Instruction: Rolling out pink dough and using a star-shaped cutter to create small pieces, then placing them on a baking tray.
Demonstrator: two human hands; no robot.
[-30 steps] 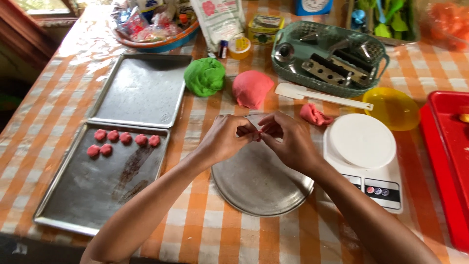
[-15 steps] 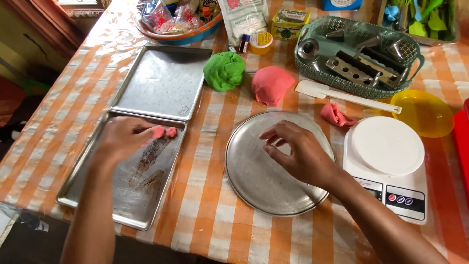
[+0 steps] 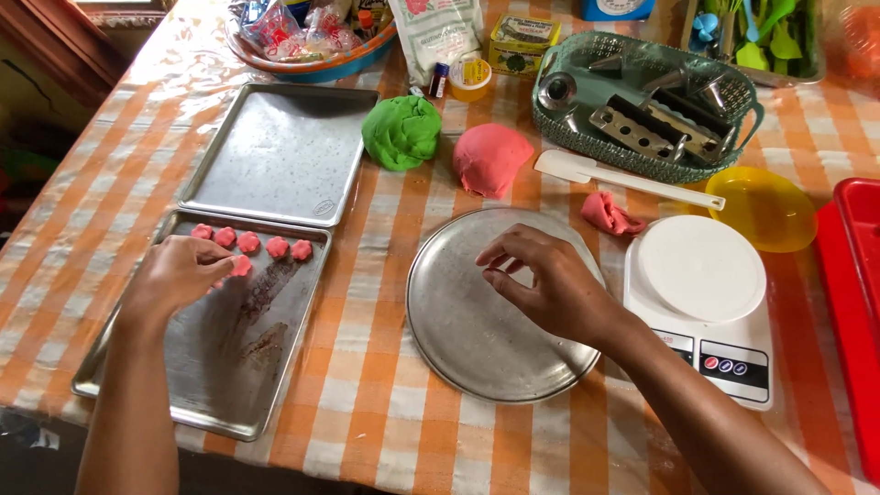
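Note:
My left hand rests on the near baking tray, its fingertips on a small pink dough piece. A row of several pink flower-shaped dough pieces lies along the tray's far edge. My right hand hovers over the round metal pan with fingers loosely curled and apart, holding nothing. Beyond the pan sit a pink dough ball, a green dough ball and a small pink dough scrap.
A second, bare baking tray lies behind the first. A white kitchen scale, white scraper, yellow bowl, green basket of metal tools and red tray stand at the right. Packets and a bowl crowd the far edge.
Both hands were together over the round pan a second ago. My left hand then carried a pink piece left to the near tray and now presses it down; my right hand stayed over the pan.

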